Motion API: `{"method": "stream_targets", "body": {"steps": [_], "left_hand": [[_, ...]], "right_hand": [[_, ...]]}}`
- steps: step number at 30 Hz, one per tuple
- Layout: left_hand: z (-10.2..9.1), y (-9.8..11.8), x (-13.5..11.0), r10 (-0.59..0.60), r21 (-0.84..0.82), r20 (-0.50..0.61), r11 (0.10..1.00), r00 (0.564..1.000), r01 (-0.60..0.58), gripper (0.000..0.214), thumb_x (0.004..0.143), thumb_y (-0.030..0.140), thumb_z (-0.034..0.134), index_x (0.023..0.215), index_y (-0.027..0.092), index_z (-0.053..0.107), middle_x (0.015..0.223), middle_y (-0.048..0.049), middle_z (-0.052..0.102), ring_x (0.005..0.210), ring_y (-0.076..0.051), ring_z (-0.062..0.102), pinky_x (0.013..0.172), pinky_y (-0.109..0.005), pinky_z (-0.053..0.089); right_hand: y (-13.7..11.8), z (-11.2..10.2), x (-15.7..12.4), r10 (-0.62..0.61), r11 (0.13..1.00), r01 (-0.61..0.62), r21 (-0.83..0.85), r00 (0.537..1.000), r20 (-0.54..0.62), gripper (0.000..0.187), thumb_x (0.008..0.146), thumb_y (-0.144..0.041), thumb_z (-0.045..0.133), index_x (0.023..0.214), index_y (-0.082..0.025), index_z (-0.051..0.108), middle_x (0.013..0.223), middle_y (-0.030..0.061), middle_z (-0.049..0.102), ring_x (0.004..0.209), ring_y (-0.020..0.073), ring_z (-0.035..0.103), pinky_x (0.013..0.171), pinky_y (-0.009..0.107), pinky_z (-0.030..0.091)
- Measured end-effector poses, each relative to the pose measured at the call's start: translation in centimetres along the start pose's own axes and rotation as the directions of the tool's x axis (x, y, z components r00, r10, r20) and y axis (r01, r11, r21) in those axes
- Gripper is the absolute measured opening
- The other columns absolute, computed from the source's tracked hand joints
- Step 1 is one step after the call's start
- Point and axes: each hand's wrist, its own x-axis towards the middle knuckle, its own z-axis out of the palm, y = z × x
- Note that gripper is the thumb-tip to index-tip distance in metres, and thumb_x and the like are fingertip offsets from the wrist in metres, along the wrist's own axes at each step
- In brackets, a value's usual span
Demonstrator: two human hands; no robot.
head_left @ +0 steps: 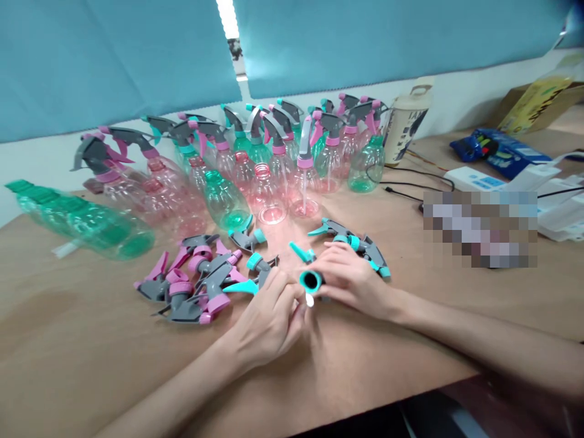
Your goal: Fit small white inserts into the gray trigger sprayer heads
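My right hand (353,280) grips a grey and teal spray head (311,281), its round dark collar opening turned toward me. Close against that collar, my left hand (274,313) is closed in a pinch. A small white piece (309,299) shows at its fingertips; its full shape is hidden. Left of my left hand lies a pile of grey and pink spray heads (201,280). Loose teal and grey spray heads (258,267) lie just beyond my left hand, and more teal ones (374,252) rest behind my right hand.
Behind the heads stand several clear pink bottles (262,194) and green bottles (228,204), many topped with sprayers. Nested green bottles (91,222) lie at the left. A tall printed flask (406,125), black cable (410,188), blue packet (502,155) and white power strip (479,182) occupy the right.
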Motion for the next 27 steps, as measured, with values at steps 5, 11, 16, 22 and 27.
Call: {"method": "stream_targets", "body": {"steps": [5, 11, 16, 22, 27], "left_hand": [[0.4, -0.2, -0.7, -0.050, 0.008, -0.104, 0.999, 0.993, 0.051, 0.015, 0.086, 0.003, 0.042, 0.086, 0.017, 0.045, 0.082, -0.0056, 0.054, 0.076, -0.017, 0.049, 0.067, -0.028, 0.046], [1.3, -0.9, -1.5, -0.335, -0.142, -0.137, 0.938, 0.932, 0.316, 0.011, 0.093, 0.012, 0.039, 0.090, 0.019, 0.048, 0.073, 0.0013, 0.061, 0.061, -0.011, 0.059, 0.058, -0.021, 0.047], [0.9, -0.9, -1.2, -0.360, -0.212, -0.154, 0.922, 0.920, 0.325, 0.027, 0.094, 0.012, 0.040, 0.117, 0.020, 0.052, 0.074, 0.0020, 0.061, 0.056, -0.008, 0.057, 0.055, -0.019, 0.048], [0.6, -1.1, -0.5, -0.452, -0.284, -0.178, 0.874, 0.874, 0.394, 0.016, 0.089, 0.016, 0.054, 0.092, 0.022, 0.068, 0.102, -0.0055, 0.061, 0.094, -0.018, 0.060, 0.075, -0.029, 0.055], [0.6, -0.9, -0.3, -0.602, -0.477, -0.138, 0.737, 0.787, 0.479, 0.012, 0.087, 0.022, 0.057, 0.079, 0.019, 0.066, 0.089, -0.0044, 0.058, 0.084, -0.016, 0.059, 0.063, -0.024, 0.054]], "right_hand": [[0.6, 0.1, 0.0, 0.044, 0.999, -0.044, 0.008, 0.998, -0.040, 0.027, 0.083, -0.030, 0.065, 0.109, -0.022, 0.062, 0.100, 0.0030, 0.069, 0.099, 0.0200, 0.060, 0.103, 0.045, 0.036], [0.8, 0.2, -0.1, 0.071, 0.997, -0.071, 0.006, 0.987, -0.143, 0.031, 0.078, -0.032, 0.071, 0.105, -0.019, 0.065, 0.096, 0.0050, 0.070, 0.099, 0.0228, 0.059, 0.093, 0.042, 0.043], [0.9, 0.2, -0.1, 0.076, 0.997, -0.076, 0.010, 0.989, -0.123, 0.031, 0.076, -0.031, 0.072, 0.104, -0.019, 0.065, 0.095, 0.0043, 0.070, 0.097, 0.0222, 0.059, 0.092, 0.040, 0.043], [0.6, 0.1, 0.0, 0.105, 0.994, -0.101, 0.039, 0.988, -0.114, 0.029, 0.077, -0.032, 0.071, 0.101, -0.017, 0.066, 0.093, 0.0058, 0.070, 0.095, 0.0223, 0.059, 0.088, 0.038, 0.045], [0.6, 0.1, -0.1, 0.117, 0.992, -0.112, 0.063, 0.989, -0.095, 0.031, 0.077, -0.032, 0.071, 0.104, -0.017, 0.066, 0.088, 0.0058, 0.068, 0.091, 0.0213, 0.059, 0.085, 0.038, 0.047]]}}
